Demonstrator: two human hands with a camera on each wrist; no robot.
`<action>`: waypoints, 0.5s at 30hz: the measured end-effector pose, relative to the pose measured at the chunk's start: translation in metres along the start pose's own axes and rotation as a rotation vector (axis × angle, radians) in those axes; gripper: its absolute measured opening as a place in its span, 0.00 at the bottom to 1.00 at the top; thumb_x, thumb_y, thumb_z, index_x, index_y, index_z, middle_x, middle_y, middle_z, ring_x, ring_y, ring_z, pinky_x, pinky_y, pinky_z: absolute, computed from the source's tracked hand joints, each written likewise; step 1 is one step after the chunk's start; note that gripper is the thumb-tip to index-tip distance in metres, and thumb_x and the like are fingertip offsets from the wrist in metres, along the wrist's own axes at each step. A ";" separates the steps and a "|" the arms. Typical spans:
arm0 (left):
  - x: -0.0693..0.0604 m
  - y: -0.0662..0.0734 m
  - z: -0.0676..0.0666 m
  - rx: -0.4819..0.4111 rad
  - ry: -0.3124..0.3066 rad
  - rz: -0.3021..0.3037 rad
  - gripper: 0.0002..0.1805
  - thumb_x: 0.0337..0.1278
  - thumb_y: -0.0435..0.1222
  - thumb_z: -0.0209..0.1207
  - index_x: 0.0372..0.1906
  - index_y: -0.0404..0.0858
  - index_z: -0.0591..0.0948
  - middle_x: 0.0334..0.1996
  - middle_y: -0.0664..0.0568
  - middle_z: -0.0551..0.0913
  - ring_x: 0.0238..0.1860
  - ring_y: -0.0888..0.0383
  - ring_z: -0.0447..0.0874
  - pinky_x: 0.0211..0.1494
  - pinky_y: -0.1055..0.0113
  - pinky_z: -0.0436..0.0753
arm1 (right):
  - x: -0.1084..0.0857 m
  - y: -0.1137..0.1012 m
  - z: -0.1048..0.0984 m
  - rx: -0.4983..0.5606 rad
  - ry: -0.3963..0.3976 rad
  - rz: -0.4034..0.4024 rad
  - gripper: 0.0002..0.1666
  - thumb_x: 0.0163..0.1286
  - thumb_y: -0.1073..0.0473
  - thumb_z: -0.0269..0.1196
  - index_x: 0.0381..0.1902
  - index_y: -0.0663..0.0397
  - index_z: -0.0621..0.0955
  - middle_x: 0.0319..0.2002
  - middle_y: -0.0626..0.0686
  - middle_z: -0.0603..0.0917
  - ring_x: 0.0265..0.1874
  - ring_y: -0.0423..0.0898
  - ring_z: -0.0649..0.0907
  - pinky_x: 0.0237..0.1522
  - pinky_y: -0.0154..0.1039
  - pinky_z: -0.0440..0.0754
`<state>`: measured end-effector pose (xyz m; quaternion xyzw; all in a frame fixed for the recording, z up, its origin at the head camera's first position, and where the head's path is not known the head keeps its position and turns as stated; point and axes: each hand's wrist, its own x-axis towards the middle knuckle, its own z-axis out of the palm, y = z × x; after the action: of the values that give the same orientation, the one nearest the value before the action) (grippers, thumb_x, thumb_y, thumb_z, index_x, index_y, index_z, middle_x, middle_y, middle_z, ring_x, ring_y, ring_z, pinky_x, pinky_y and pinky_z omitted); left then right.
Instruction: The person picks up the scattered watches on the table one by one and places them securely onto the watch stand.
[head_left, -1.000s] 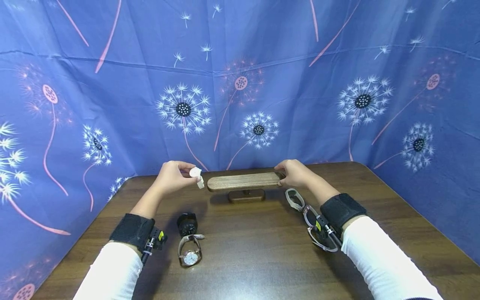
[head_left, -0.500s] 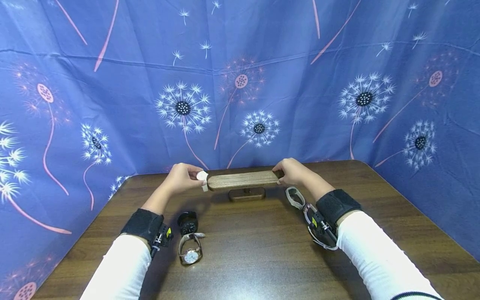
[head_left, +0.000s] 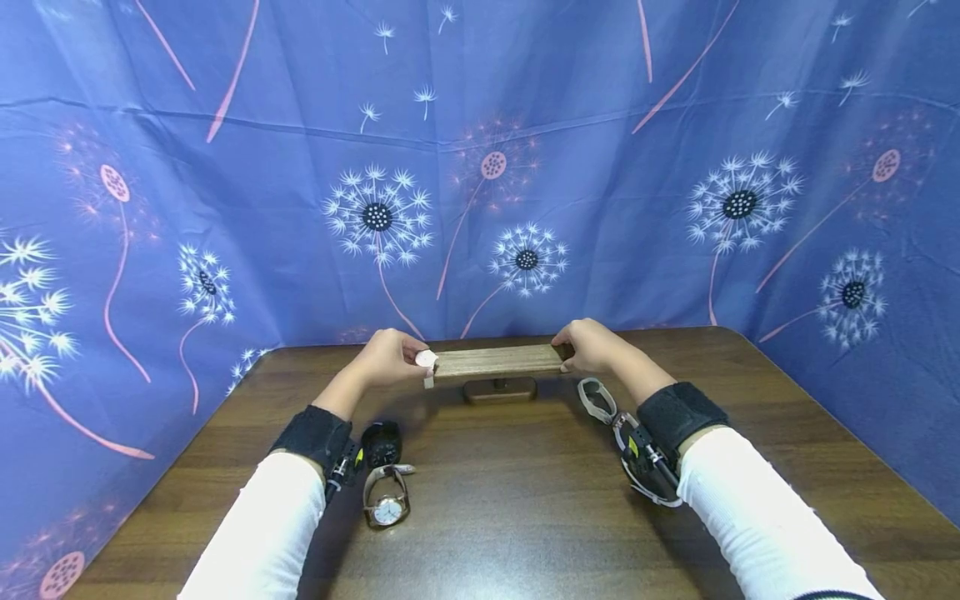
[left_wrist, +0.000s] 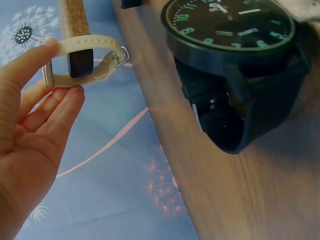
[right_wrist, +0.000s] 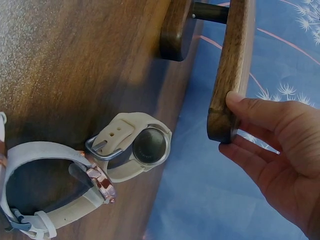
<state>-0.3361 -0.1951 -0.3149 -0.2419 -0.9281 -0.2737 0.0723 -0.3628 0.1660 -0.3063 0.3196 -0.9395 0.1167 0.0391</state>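
Note:
The left hand (head_left: 390,358) pinches a cream-strapped watch (head_left: 427,359) by its case at the left end of a raised wooden bar (head_left: 498,360). In the left wrist view the buckled strap (left_wrist: 90,44) loops around the bar's dark end (left_wrist: 81,64), with the left hand (left_wrist: 35,115) at the case. The right hand (head_left: 592,346) grips the bar's right end; in the right wrist view thumb and fingers of the right hand (right_wrist: 285,145) hold the end of the bar (right_wrist: 231,75). The bar stands on a dark oval base (head_left: 500,389).
A black watch (head_left: 382,444) and a brown-strapped watch with white dial (head_left: 387,510) lie at the left on the wooden table (head_left: 510,517). Near the right forearm are a cream watch (head_left: 597,400) and other light-strapped watches (right_wrist: 55,150). A blue patterned cloth (head_left: 480,125) hangs behind.
The left hand has moved right with the cream watch, from beside the bar to its left end, where the strap now goes around it. The right hand still holds the other end.

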 end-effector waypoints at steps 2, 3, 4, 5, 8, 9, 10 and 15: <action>0.001 0.001 0.001 -0.005 -0.007 -0.022 0.19 0.46 0.36 0.73 0.44 0.29 0.86 0.33 0.47 0.88 0.35 0.56 0.87 0.41 0.63 0.85 | 0.000 0.000 0.001 -0.009 0.004 -0.006 0.24 0.53 0.65 0.74 0.49 0.70 0.83 0.42 0.60 0.87 0.43 0.55 0.84 0.48 0.47 0.82; 0.002 0.002 0.001 -0.009 -0.011 -0.030 0.19 0.46 0.36 0.73 0.44 0.29 0.86 0.33 0.47 0.88 0.36 0.56 0.87 0.42 0.63 0.85 | 0.000 0.000 0.001 -0.013 0.005 -0.009 0.24 0.53 0.65 0.74 0.48 0.70 0.83 0.42 0.60 0.87 0.43 0.55 0.85 0.48 0.47 0.82; 0.003 0.002 0.002 -0.005 -0.014 -0.038 0.20 0.46 0.36 0.74 0.44 0.29 0.86 0.33 0.47 0.88 0.36 0.56 0.87 0.42 0.63 0.85 | 0.000 0.001 0.001 -0.019 0.007 -0.014 0.24 0.53 0.65 0.74 0.48 0.70 0.83 0.42 0.60 0.87 0.43 0.55 0.84 0.48 0.47 0.82; 0.003 0.003 0.002 -0.004 -0.017 -0.041 0.20 0.46 0.36 0.74 0.44 0.30 0.86 0.33 0.47 0.88 0.36 0.56 0.87 0.42 0.63 0.85 | 0.000 0.001 0.001 -0.024 0.008 -0.017 0.24 0.53 0.65 0.75 0.48 0.70 0.83 0.43 0.61 0.87 0.43 0.55 0.84 0.49 0.48 0.81; 0.006 0.004 0.002 0.018 -0.023 -0.035 0.19 0.45 0.36 0.74 0.43 0.30 0.87 0.32 0.47 0.88 0.36 0.56 0.87 0.41 0.63 0.85 | 0.000 0.002 0.001 -0.028 0.001 -0.015 0.25 0.54 0.65 0.74 0.49 0.69 0.83 0.44 0.61 0.86 0.46 0.57 0.84 0.51 0.49 0.80; 0.007 0.005 0.002 0.026 -0.025 -0.032 0.18 0.44 0.36 0.74 0.43 0.31 0.87 0.32 0.48 0.88 0.35 0.56 0.87 0.41 0.64 0.85 | 0.000 0.002 0.001 -0.026 -0.002 -0.012 0.25 0.54 0.65 0.74 0.49 0.69 0.83 0.45 0.61 0.86 0.47 0.57 0.83 0.51 0.49 0.80; 0.008 0.005 0.003 0.036 -0.026 -0.025 0.18 0.44 0.36 0.74 0.42 0.31 0.87 0.32 0.48 0.88 0.35 0.56 0.87 0.41 0.64 0.85 | 0.000 0.002 0.001 -0.024 -0.005 -0.009 0.25 0.54 0.64 0.74 0.49 0.69 0.83 0.45 0.61 0.86 0.47 0.57 0.83 0.52 0.49 0.80; 0.012 0.006 0.003 0.052 -0.038 -0.021 0.19 0.43 0.36 0.75 0.42 0.31 0.87 0.32 0.48 0.88 0.35 0.57 0.87 0.42 0.65 0.84 | 0.001 0.000 -0.002 -0.017 -0.008 -0.004 0.25 0.54 0.65 0.74 0.49 0.70 0.83 0.44 0.61 0.86 0.47 0.58 0.83 0.52 0.49 0.80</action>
<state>-0.3437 -0.1839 -0.3117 -0.2353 -0.9386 -0.2457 0.0577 -0.3635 0.1658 -0.3044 0.3218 -0.9399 0.1074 0.0380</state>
